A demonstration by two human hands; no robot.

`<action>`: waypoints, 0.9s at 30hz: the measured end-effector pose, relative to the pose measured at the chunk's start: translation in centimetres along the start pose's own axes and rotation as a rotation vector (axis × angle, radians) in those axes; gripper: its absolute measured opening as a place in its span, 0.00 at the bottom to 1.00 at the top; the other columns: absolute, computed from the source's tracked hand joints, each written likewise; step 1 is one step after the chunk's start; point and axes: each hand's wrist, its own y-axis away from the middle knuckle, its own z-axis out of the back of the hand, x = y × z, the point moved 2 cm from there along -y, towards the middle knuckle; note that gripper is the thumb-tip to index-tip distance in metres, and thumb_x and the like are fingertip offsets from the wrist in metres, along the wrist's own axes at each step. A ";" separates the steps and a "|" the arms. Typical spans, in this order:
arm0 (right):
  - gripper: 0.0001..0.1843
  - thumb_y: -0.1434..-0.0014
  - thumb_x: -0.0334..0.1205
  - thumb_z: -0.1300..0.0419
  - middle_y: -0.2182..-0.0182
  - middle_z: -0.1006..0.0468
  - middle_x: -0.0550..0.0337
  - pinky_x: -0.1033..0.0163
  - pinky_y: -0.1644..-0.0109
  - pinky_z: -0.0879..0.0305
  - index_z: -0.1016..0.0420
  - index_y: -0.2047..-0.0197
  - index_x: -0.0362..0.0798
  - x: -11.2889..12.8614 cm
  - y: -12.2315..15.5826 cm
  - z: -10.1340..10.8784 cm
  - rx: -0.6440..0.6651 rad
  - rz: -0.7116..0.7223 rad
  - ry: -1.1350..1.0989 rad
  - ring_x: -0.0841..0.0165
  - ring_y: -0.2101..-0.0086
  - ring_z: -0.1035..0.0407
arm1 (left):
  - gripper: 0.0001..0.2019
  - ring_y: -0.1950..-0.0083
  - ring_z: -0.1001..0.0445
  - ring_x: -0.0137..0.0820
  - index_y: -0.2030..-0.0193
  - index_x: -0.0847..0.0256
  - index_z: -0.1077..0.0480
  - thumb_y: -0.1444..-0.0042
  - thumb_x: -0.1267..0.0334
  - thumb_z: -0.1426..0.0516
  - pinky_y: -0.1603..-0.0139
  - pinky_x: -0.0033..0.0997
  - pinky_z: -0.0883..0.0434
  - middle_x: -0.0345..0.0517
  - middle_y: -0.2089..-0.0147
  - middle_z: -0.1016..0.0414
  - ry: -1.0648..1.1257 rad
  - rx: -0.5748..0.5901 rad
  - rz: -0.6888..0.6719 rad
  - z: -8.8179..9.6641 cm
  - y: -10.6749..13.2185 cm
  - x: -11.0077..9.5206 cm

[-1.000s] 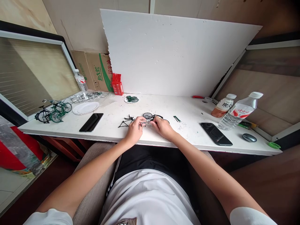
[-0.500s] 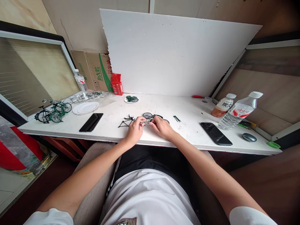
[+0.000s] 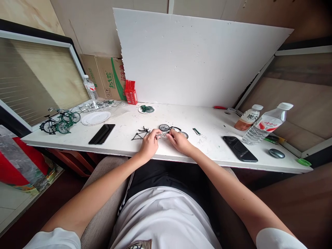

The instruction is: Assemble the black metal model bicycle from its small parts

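Small silvery part (image 3: 162, 136), near the front of the counter (image 3: 124, 119)
Black frame (image 3: 142, 131) beside left hand (image 3: 149, 143), spoked wheel (image 3: 164, 127) behind, second wheel (image 3: 184, 134) partly covered by right hand (image 3: 180, 141); fingers of both pinching the part; long axis left to right, leading end cannot be told

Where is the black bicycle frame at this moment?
In the head view, the black bicycle frame lies on the white table, just left of the left hand.
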 end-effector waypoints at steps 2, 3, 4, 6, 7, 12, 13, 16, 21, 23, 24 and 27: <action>0.21 0.22 0.56 0.55 0.74 0.29 0.63 0.61 0.66 0.41 0.36 0.62 0.52 0.3 0.0 0.2 0.022 -0.020 -0.102 0.66 0.74 0.34 | 0.24 0.49 0.16 0.37 0.46 0.55 0.29 0.42 0.85 0.49 0.47 0.37 0.21 0.47 0.51 0.17 -0.020 0.005 -0.007 -0.1 0.0 0.0; 0.23 0.22 0.57 0.56 0.75 0.28 0.63 0.61 0.66 0.40 0.35 0.63 0.52 0.5 0.0 0.3 0.039 -0.021 -0.145 0.66 0.73 0.34 | 0.25 0.49 0.16 0.37 0.46 0.55 0.29 0.42 0.85 0.49 0.47 0.37 0.21 0.47 0.51 0.17 -0.023 0.008 -0.008 -0.1 0.0 0.0; 0.24 0.22 0.57 0.56 0.74 0.28 0.62 0.61 0.65 0.39 0.35 0.64 0.51 0.7 0.0 0.4 0.056 -0.020 -0.178 0.66 0.73 0.33 | 0.25 0.50 0.16 0.37 0.46 0.55 0.29 0.42 0.85 0.49 0.48 0.37 0.21 0.47 0.51 0.17 -0.021 0.009 -0.007 -0.1 0.0 0.1; 0.27 0.22 0.58 0.57 0.73 0.26 0.60 0.61 0.63 0.37 0.33 0.66 0.50 0.9 0.0 0.6 0.079 -0.017 -0.207 0.66 0.71 0.32 | 0.25 0.50 0.16 0.37 0.46 0.55 0.30 0.42 0.85 0.49 0.49 0.36 0.21 0.47 0.52 0.17 -0.010 0.008 0.002 -0.2 0.0 0.2; 0.27 0.22 0.58 0.57 0.73 0.25 0.60 0.61 0.62 0.37 0.32 0.66 0.50 0.9 -0.1 0.7 0.081 -0.016 -0.205 0.66 0.71 0.31 | 0.25 0.49 0.17 0.37 0.46 0.55 0.30 0.42 0.85 0.49 0.49 0.36 0.21 0.47 0.52 0.17 -0.003 0.008 0.006 -0.2 0.0 0.2; 0.24 0.21 0.54 0.56 0.68 0.22 0.57 0.60 0.61 0.37 0.29 0.61 0.49 0.6 -0.1 0.8 0.079 0.039 -0.078 0.65 0.69 0.30 | 0.25 0.48 0.17 0.37 0.45 0.55 0.31 0.42 0.85 0.49 0.47 0.36 0.21 0.48 0.50 0.18 0.045 0.009 0.020 0.0 -0.3 0.1; 0.23 0.21 0.53 0.56 0.67 0.22 0.56 0.60 0.61 0.37 0.29 0.59 0.49 0.6 -0.1 0.8 0.086 0.064 -0.041 0.65 0.69 0.30 | 0.25 0.48 0.17 0.37 0.45 0.56 0.31 0.42 0.85 0.49 0.47 0.36 0.22 0.48 0.50 0.18 0.051 0.008 0.025 0.1 -0.4 0.0; 0.19 0.21 0.51 0.54 0.62 0.21 0.52 0.60 0.59 0.36 0.28 0.53 0.49 0.8 0.0 0.8 0.095 0.147 0.068 0.62 0.64 0.28 | 0.24 0.47 0.17 0.36 0.45 0.55 0.31 0.42 0.85 0.48 0.46 0.36 0.22 0.48 0.49 0.18 0.047 0.009 0.023 0.5 -0.7 -0.2; 0.19 0.20 0.48 0.55 0.62 0.20 0.49 0.59 0.59 0.37 0.25 0.51 0.49 1.3 0.0 0.9 0.017 0.208 0.257 0.60 0.62 0.27 | 0.27 0.47 0.17 0.34 0.46 0.55 0.30 0.45 0.86 0.50 0.46 0.33 0.22 0.46 0.49 0.18 0.022 -0.006 0.006 1.2 -1.1 -0.7; 0.20 0.20 0.48 0.54 0.65 0.20 0.50 0.59 0.60 0.38 0.25 0.53 0.49 1.3 0.0 0.9 0.012 0.205 0.285 0.60 0.65 0.28 | 0.28 0.48 0.17 0.33 0.46 0.55 0.30 0.45 0.87 0.51 0.46 0.33 0.22 0.46 0.49 0.18 0.017 -0.003 -0.009 1.3 -1.1 -0.9; 0.20 0.20 0.48 0.54 0.67 0.21 0.50 0.60 0.61 0.39 0.24 0.54 0.48 1.4 0.0 0.9 0.015 0.197 0.289 0.61 0.67 0.28 | 0.28 0.49 0.17 0.33 0.46 0.55 0.29 0.45 0.87 0.51 0.47 0.33 0.22 0.46 0.50 0.17 0.013 -0.002 -0.016 1.4 -1.1 -0.9; 0.20 0.21 0.47 0.54 0.70 0.21 0.52 0.60 0.63 0.41 0.24 0.55 0.48 1.7 0.0 1.1 0.019 0.157 0.239 0.63 0.72 0.31 | 0.27 0.51 0.16 0.34 0.48 0.55 0.29 0.46 0.88 0.51 0.48 0.33 0.22 0.45 0.53 0.17 -0.016 -0.020 -0.030 1.4 -0.9 -1.0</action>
